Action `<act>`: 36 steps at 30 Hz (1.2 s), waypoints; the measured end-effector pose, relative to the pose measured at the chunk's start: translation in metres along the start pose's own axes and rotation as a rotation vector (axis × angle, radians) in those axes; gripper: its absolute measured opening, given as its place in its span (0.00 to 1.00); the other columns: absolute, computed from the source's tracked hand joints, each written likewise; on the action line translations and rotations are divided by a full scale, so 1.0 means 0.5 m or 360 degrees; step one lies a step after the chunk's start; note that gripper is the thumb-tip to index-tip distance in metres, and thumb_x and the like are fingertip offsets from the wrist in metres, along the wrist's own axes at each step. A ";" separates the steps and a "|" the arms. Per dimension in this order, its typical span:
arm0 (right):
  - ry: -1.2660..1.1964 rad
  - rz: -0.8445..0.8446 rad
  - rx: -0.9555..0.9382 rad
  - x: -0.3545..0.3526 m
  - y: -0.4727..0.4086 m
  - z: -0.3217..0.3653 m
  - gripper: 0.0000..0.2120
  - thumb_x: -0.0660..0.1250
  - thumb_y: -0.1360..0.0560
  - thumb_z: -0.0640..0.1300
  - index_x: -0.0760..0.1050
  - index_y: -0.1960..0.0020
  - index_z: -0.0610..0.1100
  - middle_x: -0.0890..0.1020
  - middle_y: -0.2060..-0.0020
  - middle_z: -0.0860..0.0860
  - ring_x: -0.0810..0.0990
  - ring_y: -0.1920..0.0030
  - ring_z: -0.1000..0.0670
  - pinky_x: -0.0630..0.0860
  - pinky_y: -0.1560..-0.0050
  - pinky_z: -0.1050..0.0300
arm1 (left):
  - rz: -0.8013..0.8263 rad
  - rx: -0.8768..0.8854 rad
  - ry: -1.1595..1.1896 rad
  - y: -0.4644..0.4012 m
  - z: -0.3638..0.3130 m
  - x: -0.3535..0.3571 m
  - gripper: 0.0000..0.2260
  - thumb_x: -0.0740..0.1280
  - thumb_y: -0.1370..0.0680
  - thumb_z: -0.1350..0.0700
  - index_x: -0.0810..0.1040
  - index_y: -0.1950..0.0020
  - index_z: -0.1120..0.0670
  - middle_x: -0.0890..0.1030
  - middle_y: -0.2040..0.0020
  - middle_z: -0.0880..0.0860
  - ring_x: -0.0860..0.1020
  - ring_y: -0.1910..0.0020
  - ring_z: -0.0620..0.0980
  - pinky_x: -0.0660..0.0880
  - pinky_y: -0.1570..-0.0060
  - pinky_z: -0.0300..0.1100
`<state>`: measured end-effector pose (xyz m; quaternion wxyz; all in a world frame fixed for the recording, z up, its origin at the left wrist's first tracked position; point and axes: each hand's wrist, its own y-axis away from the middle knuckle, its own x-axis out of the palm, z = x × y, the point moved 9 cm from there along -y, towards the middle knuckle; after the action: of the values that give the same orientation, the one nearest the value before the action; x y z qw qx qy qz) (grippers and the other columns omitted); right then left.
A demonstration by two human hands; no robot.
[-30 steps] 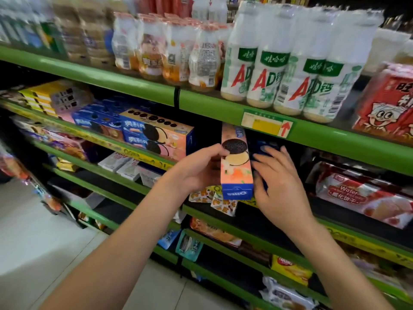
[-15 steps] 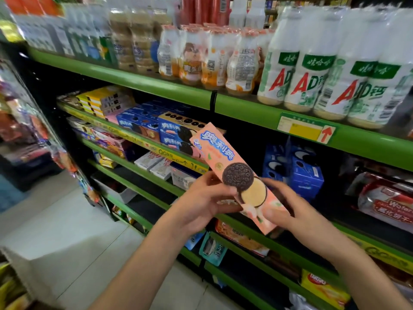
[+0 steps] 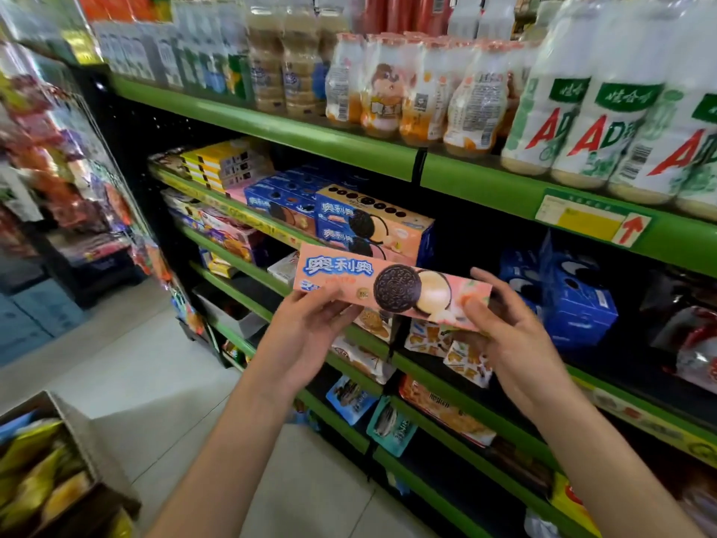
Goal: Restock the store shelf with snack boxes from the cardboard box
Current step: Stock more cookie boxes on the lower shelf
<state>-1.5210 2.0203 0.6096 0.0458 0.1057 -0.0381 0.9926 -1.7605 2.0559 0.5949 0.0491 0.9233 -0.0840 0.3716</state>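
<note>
I hold a long pink cookie box [image 3: 392,292] lying almost level in front of the shelves. My left hand [image 3: 310,335] grips its left end from below. My right hand [image 3: 508,328] grips its right end, thumb on the front face. Just behind and above it, two matching pink boxes [image 3: 384,231] lie stacked on the green-edged shelf [image 3: 248,215]. The cardboard box [image 3: 66,456] stands on the floor at the lower left, with yellow snack packs inside.
Blue cookie boxes [image 3: 574,304] stand on the shelf to the right of my hands. Bottles [image 3: 593,122] line the shelf above. Snack bags [image 3: 438,335] hang and lie on the lower shelves. A rack of hanging packets [image 3: 70,180] is at the left, over the tiled floor [image 3: 147,374].
The pink box came off the shelf slot where it stood upright and turned to lie almost level in both hands. My view swung left and down, bringing the cardboard box into sight.
</note>
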 end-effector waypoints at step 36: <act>0.0151 0.0028 0.0011 0.017 -0.058 -0.024 0.16 0.66 0.22 0.41 0.79 0.41 0.60 0.85 0.52 0.55 0.84 0.52 0.52 0.79 0.53 0.52 | -0.0118 0.0014 -0.0157 -0.003 -0.028 -0.087 0.17 0.72 0.27 0.56 0.76 0.40 0.57 0.83 0.45 0.59 0.82 0.45 0.55 0.80 0.50 0.47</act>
<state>-1.5289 2.0506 0.6017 0.0384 0.0584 -0.0334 0.9970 -1.8005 2.0648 0.5746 0.0546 0.9432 -0.0503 0.3238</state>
